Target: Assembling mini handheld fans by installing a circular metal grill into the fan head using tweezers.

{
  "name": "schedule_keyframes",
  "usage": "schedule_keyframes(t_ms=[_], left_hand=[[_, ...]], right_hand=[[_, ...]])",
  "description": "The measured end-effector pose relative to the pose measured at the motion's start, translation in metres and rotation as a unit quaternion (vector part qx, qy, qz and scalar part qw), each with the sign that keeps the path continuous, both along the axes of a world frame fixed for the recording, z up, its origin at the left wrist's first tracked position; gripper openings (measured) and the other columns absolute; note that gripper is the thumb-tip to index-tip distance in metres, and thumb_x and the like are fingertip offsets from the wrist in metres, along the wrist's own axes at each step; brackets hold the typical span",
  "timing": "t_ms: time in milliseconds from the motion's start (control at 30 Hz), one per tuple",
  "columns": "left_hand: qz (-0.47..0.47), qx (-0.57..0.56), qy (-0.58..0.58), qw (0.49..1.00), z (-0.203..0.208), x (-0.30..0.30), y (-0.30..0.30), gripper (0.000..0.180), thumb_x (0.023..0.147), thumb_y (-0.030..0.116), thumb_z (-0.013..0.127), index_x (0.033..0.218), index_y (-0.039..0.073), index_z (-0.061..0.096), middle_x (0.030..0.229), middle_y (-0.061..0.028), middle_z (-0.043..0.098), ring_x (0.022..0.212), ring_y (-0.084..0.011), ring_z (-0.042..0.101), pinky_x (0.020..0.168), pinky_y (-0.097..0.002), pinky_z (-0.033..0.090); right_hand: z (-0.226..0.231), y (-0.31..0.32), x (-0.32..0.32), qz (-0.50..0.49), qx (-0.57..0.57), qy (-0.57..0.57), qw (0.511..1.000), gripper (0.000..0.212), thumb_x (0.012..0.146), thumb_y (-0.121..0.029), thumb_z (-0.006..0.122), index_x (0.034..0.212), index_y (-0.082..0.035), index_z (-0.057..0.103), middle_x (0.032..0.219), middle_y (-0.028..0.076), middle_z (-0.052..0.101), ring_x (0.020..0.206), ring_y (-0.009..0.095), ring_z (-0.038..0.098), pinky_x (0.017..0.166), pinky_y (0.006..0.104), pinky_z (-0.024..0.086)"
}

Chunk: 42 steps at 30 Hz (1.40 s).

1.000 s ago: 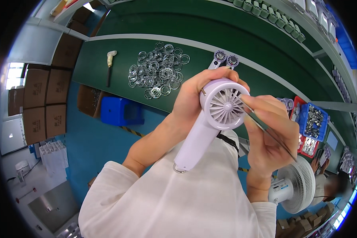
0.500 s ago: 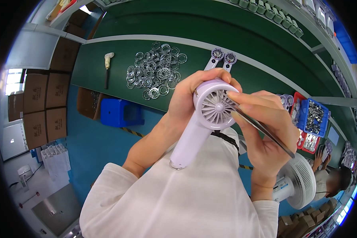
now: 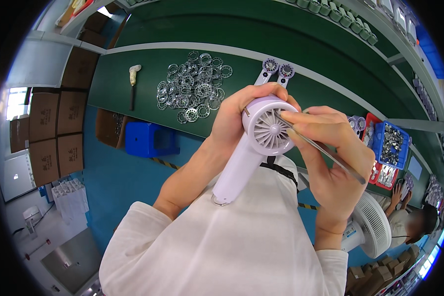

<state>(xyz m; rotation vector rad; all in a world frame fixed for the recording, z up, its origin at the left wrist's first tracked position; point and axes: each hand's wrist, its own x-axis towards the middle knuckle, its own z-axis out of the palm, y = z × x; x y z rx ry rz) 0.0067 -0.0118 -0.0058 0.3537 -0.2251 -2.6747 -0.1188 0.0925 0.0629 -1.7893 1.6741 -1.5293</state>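
A pale lilac handheld fan [image 3: 241, 163] is tilted in front of my chest, its round slatted grille facing up. My left hand [image 3: 237, 111] wraps around the back and side of the fan's head. Metal tweezers [image 3: 330, 154] are pinched in my right hand [image 3: 333, 158], and their tips reach the upper right part of the grille; whatever lies at the tips is hidden by my fingers. A metal ring hangs from the lower end of the handle. Beyond my left hand, two more lilac fans [image 3: 285, 72] lie on the green bench.
Shiny ring parts [image 3: 197, 86] are heaped on the bench [image 3: 108, 84], beside a tool with a pale wrapped handle [image 3: 133, 81]. At right stand a blue bin [image 3: 392, 145] of metal parts, a white fan [image 3: 372, 224] and a person [image 3: 412, 224]. A blue stool [image 3: 148, 140] is lower left.
The handheld fan has shifted slightly right and up. My right hand has moved a little, with the tweezers still on the grille; my left hand keeps its grip.
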Motion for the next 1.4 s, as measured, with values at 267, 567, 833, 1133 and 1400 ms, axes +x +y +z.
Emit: schedule_keyframes(t_ms=[267,567,833,1133,1400], left_hand=[[-0.002,-0.008,-0.026,1.000,-0.006,0.000,-0.003,0.027,0.096,0.026,0.051,0.094,0.001,0.061,0.097,-0.0160,0.067,0.083,-0.0224,0.066,0.075,-0.0334,0.055],[0.016,0.029,-0.033,0.999,-0.011,-0.003,0.001,0.026,0.095,0.027,0.051,0.094,0.003,0.061,0.096,-0.0158,0.066,0.083,-0.0256,0.067,0.076,-0.0392,0.057],[0.002,0.035,0.047,0.998,-0.012,0.000,-0.002,0.028,0.095,0.030,0.050,0.092,0.004,0.060,0.096,-0.0180,0.064,0.086,-0.0334,0.067,0.073,-0.0477,0.058],[-0.002,0.015,-0.002,1.000,-0.008,-0.001,0.002,0.028,0.094,0.027,0.051,0.092,0.002,0.062,0.096,-0.0183,0.065,0.083,-0.0266,0.066,0.076,-0.0367,0.055],[-0.009,0.011,-0.018,1.000,-0.005,-0.001,0.003,0.028,0.095,0.027,0.052,0.091,0.001,0.062,0.094,-0.0167,0.067,0.082,-0.0237,0.066,0.075,-0.0347,0.055]], right_hand=[[-0.002,0.000,-0.004,0.018,0.017,0.027,0.999,0.012,0.076,0.005,0.073,0.086,0.001,0.067,0.089,0.011,0.073,0.082,0.022,0.069,0.094,0.0445,0.051],[-0.006,0.009,-0.005,0.009,-0.043,0.030,0.999,0.017,0.077,0.002,0.073,0.091,0.001,0.065,0.089,0.015,0.072,0.088,0.030,0.070,0.092,0.0485,0.052],[-0.020,0.021,0.003,-0.008,-0.084,-0.033,0.996,0.024,0.078,-0.002,0.072,0.099,-0.003,0.059,0.099,0.023,0.069,0.095,0.034,0.066,0.094,0.0514,0.048],[-0.030,0.012,0.008,0.015,-0.091,-0.040,0.995,0.020,0.080,0.002,0.073,0.097,-0.002,0.063,0.094,0.016,0.072,0.089,0.027,0.069,0.092,0.0495,0.049],[-0.031,0.010,0.007,0.026,-0.085,-0.027,0.996,0.020,0.080,0.001,0.074,0.097,-0.002,0.064,0.094,0.016,0.073,0.089,0.026,0.070,0.090,0.0471,0.050]])
